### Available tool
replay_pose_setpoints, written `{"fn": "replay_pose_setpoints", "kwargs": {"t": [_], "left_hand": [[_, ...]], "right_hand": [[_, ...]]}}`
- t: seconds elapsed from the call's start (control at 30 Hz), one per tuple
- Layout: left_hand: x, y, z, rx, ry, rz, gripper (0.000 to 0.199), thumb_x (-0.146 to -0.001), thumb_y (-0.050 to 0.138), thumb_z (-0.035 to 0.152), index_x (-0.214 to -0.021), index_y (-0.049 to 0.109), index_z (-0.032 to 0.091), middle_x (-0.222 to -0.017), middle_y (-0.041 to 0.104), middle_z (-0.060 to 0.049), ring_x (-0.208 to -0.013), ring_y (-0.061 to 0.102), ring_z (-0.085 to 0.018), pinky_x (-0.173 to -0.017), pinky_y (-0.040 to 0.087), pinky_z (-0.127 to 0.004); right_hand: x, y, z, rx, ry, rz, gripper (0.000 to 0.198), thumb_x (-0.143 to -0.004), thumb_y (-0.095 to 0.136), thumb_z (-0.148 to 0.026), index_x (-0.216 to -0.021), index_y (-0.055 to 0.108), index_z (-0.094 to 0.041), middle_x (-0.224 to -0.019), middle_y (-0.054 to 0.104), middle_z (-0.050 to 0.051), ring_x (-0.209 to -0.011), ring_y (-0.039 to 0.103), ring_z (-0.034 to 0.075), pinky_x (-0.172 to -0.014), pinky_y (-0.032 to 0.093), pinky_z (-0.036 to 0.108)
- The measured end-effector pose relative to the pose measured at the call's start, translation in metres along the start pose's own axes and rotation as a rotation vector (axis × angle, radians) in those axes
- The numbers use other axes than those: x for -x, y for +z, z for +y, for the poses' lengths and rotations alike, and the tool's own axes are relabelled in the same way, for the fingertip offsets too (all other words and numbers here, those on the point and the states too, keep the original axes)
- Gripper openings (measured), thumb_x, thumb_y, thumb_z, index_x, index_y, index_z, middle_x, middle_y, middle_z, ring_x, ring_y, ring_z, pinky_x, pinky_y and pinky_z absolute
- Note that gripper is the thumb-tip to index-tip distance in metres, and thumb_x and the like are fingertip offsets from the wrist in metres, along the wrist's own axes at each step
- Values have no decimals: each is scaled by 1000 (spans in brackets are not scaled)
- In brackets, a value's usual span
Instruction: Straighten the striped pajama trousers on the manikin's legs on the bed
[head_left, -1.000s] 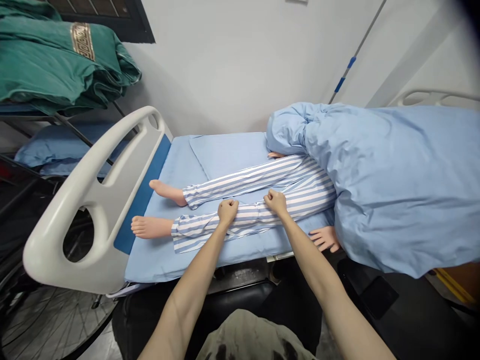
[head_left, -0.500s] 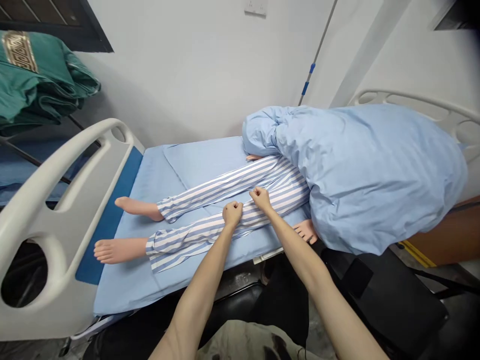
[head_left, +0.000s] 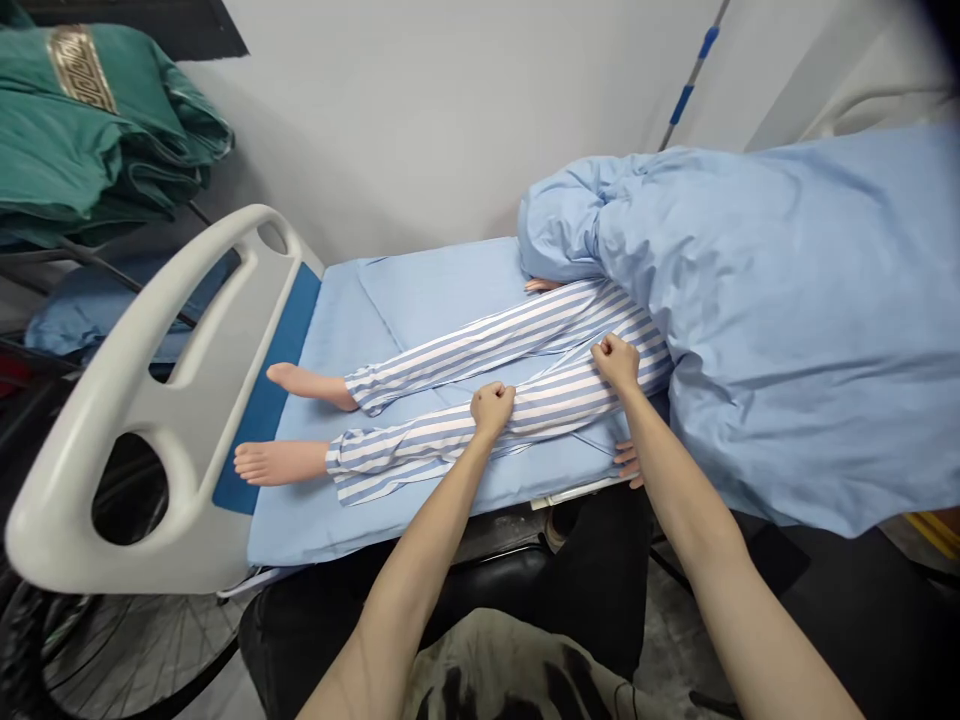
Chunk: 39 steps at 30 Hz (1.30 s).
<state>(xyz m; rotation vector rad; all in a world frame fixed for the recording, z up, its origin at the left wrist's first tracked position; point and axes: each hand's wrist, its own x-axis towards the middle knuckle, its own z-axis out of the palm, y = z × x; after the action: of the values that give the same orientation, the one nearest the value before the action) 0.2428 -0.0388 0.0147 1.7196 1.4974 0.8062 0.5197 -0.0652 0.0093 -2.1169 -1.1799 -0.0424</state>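
A manikin in blue-and-white striped trousers (head_left: 442, 350) lies on the bed, its bare feet (head_left: 281, 463) toward the footboard. My left hand (head_left: 493, 408) is closed in a fist, knuckles up, on the near trouser leg around the knee. Farther up the same leg, at the thigh, my right hand (head_left: 616, 360) is also closed. Whether either hand pinches the cloth is hidden under the fingers. A bunched light-blue quilt (head_left: 765, 300) covers the manikin's upper body. One manikin hand (head_left: 628, 464) shows at the near mattress edge, and another peeks out below the quilt on the far side.
At the left rises the bed's footboard (head_left: 187, 400), with a bicycle wheel (head_left: 142, 650) below it. Folded green cloth (head_left: 90, 130) is piled at the upper left. A pole (head_left: 694, 75) with blue joints leans by the wall. A black chair (head_left: 847, 610) stands at the lower right.
My right hand has moved up the leg toward the hip, away from my left hand, which stays around the knee. The view has shifted, so the bed appears farther right and higher.
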Motion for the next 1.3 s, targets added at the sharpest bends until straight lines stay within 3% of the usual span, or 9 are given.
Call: {"fn": "replay_pose_setpoints", "kwargs": {"t": [0.33,0.53,0.67,0.73,0.83,1.0,1.1,1.2,1.3], "left_hand": [[6,-20,-12,332,37,-92,33,-72,54,27,-49,31,20,-49,29,5,-53,31,-9,-56,25,-25],[19,-94,-59,307,32,-4,32,-70,54,31,-49,33,21,-49,31,5,-52,32,-10,-56,25,-25],[19,-156,-94,184,31,138,33,-70,51,29,-49,28,21,-49,26,4,-52,29,-10,-56,24,-26],[14,-179,-103,55,62,176,32,-69,51,27,-49,27,21,-48,26,4,-53,29,-11,-57,22,-27],[2,-200,-110,-55,110,167,30,-69,52,25,-48,30,20,-48,29,3,-54,31,-11,-58,22,-28],[-12,-214,-132,84,-33,303,29,-70,54,28,-51,33,21,-52,31,3,-58,32,-12,-57,24,-26],[-10,-214,-147,99,-89,301,29,-71,54,29,-52,35,20,-52,33,3,-58,34,-12,-57,24,-25],[-3,-210,-154,58,-79,270,31,-72,55,27,-49,35,20,-50,33,3,-56,33,-11,-57,24,-26],[0,-209,-154,44,-48,289,33,-72,56,25,-48,34,19,-49,32,4,-54,30,-11,-57,23,-27]], "right_hand": [[-2,-4,-7,96,23,-18,24,-74,55,-31,-60,39,-20,-57,42,-2,-59,28,13,-62,19,28],[-1,-3,-3,198,35,-70,22,-76,55,-37,-64,45,-20,-58,45,0,-59,30,14,-62,20,28],[-5,0,-13,323,29,-236,19,-73,57,-35,-64,51,-21,-57,43,0,-57,28,14,-62,18,29],[-2,7,-36,268,24,-298,18,-71,58,-32,-60,49,-20,-56,42,0,-57,29,14,-62,19,29],[18,27,-98,-45,-54,-304,19,-69,55,-28,-57,44,-20,-54,43,-2,-57,33,12,-61,22,28],[76,79,-229,-529,-164,-411,25,-69,54,-32,-54,37,-21,-53,37,-5,-56,34,10,-59,27,24],[118,111,-289,-822,-182,-482,32,-72,56,-37,-56,33,-21,-54,32,-6,-55,30,9,-56,26,24],[162,140,-319,-882,-166,-552,31,-72,56,-36,-56,33,-21,-54,32,-6,-55,30,9,-56,27,24],[194,160,-323,-782,-158,-566,30,-71,55,-31,-54,33,-21,-52,30,-6,-55,29,9,-56,25,24]]}}
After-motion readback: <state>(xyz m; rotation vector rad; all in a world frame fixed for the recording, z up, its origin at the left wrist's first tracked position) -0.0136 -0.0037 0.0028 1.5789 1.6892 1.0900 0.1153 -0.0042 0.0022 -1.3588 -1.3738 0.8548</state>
